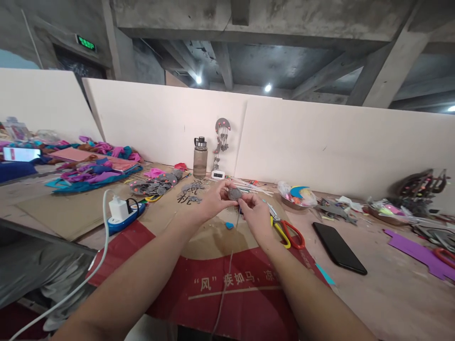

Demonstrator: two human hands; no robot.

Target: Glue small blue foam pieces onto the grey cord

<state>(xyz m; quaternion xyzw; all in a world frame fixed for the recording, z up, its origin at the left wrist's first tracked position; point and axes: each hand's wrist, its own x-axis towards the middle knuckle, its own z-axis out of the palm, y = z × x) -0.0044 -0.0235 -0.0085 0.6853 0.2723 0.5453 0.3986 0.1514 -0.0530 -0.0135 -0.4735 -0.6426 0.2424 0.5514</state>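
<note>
Small grey felt piece [234, 193] pinched above cardboard.

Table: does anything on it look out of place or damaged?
Nothing looks damaged or spilled. The table is cluttered with craft scraps; both hands, left and right, hold a small grey piece.

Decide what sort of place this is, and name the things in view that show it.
Probably a craft workbench in a bare concrete building. Both hands, left hand and right hand, hold a small grey piece; scissors, coloured felt scraps and finished grey ornaments lie on the table.
</note>
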